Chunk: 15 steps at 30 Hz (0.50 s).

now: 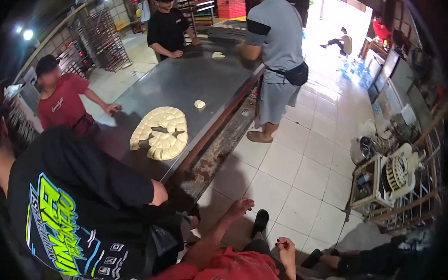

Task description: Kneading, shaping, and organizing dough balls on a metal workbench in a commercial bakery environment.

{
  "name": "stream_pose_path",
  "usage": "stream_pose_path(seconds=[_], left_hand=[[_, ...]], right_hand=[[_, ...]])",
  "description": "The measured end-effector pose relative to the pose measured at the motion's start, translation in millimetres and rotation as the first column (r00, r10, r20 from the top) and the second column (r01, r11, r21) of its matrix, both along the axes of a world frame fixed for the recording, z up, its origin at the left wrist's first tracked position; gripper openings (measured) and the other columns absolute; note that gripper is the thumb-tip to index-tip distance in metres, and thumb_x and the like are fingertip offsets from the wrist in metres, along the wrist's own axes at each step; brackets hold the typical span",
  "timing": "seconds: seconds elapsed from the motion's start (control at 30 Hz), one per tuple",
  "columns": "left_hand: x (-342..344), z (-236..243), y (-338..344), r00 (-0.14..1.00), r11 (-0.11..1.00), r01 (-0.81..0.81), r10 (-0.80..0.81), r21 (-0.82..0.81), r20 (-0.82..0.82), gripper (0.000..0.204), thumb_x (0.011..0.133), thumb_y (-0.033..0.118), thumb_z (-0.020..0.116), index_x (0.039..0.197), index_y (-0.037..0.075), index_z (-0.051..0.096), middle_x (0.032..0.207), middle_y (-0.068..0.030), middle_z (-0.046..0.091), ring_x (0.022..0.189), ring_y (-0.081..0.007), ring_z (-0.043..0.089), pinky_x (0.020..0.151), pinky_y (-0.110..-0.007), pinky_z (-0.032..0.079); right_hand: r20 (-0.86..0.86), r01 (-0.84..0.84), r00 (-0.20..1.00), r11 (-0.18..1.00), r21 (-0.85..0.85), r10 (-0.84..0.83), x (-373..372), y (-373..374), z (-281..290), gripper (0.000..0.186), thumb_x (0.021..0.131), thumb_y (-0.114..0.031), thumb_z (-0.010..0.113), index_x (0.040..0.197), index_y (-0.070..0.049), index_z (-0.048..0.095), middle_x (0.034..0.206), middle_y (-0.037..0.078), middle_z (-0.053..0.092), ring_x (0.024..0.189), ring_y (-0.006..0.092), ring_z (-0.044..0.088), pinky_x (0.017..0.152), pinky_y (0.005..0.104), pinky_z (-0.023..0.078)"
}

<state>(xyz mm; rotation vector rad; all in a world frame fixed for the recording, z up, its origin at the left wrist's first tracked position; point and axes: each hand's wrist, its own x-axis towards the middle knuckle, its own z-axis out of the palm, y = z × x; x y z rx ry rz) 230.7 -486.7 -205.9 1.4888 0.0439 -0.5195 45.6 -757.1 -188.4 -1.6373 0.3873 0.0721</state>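
Note:
My left hand (240, 208) is held out over the tiled floor, beside the near end of the metal table (206, 75). Its fingers are stretched forward and nothing shows in them. My right hand (286, 247) is raised close to my body on the right, its fingers loosely bent and apart, with no object visible in it. Neither hand touches the table. On the tabletop lies a ring of pale dough pieces (170, 119), packed side by side with a gap in the middle. A single dough piece (199, 104) sits apart from it, and another pale piece (218, 55) lies farther off.
Close on my left stands a person in a black printed shirt (78, 204). Others in red (62, 97), black (167, 27) and grey (282, 38) stand around the table. A wooden stand with a white machine part (398, 171) is at right; racks (104, 42) stand far left.

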Motion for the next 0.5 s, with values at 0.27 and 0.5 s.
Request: stream_pose_path(seconds=[0.27, 0.5], left_hand=[[73, -1, 91, 0.821, 0.824, -0.560, 0.566, -0.086, 0.070, 0.027, 0.091, 0.006, 0.060, 0.117, 0.007, 0.067, 0.101, -0.0025, 0.071, 0.080, -0.0098, 0.062, 0.065, -0.021, 0.046], [84, 96, 202, 0.153, 0.036, -0.978, 0.794, 0.206, 0.588, 0.023, 0.091, 0.005, 0.060, 0.113, 0.003, 0.066, 0.108, -0.0118, 0.070, 0.096, -0.0209, 0.064, 0.089, -0.030, 0.049]], right_hand=[[-0.016, -0.374, 0.926, 0.924, 0.074, 0.376, 273, -8, 41, 0.017, 0.091, 0.002, 0.052, 0.102, 0.003, 0.066, 0.081, 0.006, 0.065, 0.073, 0.0128, 0.057, 0.065, 0.0240, 0.046], [0.095, -0.755, 0.634, 0.641, -0.140, 0.767, 488, 138, 86, 0.020, 0.088, -0.006, 0.066, 0.106, 0.002, 0.066, 0.093, 0.011, 0.072, 0.078, 0.0159, 0.065, 0.070, 0.0242, 0.051]])
